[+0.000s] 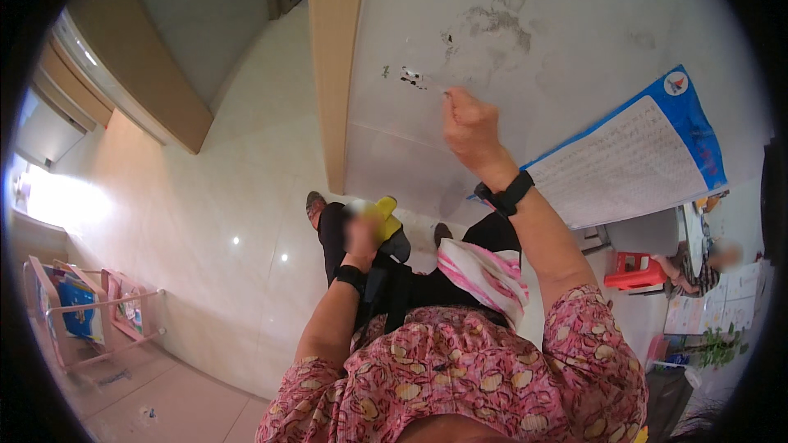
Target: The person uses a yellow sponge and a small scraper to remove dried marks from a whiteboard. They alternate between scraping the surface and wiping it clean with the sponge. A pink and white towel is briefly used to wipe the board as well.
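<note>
My right hand point(471, 126) is closed in a fist close to a grey-white wall point(418, 166). Its thumb and forefinger point at small dark marks point(411, 80) with a bright spot among them. Whether a tiny thing is pinched at the fingertips cannot be made out. Low in front of my body, my left hand point(362, 243) grips a yellow object point(386, 218), partly blurred, with a dark grey part below it. A white towel with pink stripes point(483, 274) lies over my thigh at the right.
Wooden door trim point(335, 74) edges the wall at the left. A blue-bordered sheet with writing point(622, 160) hangs right of my forearm. Rough grey patches point(495, 21) mark the wall higher up. A pink rack with books point(92, 307), a red stool point(631, 271) and a seated person point(692, 277) are farther off.
</note>
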A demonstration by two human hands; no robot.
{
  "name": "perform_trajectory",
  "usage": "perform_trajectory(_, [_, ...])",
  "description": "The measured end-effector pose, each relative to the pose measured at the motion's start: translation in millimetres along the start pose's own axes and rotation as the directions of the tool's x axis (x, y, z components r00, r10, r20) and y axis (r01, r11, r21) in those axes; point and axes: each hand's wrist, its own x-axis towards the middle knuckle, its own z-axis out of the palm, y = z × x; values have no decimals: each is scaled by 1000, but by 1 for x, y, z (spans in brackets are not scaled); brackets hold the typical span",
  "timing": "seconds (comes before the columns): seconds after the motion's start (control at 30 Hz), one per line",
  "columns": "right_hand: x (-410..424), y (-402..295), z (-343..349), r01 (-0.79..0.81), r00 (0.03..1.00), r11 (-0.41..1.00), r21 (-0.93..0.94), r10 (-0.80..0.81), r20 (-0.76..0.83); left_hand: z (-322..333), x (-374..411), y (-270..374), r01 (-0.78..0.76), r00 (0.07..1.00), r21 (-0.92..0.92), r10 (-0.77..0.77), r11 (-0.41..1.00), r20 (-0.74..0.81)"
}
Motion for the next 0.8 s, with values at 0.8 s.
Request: perform_trajectory(0.8, [30, -25, 25, 180, 970, 982, -51, -169, 178, 48, -36, 56, 164, 980, -243, -186, 956, -70])
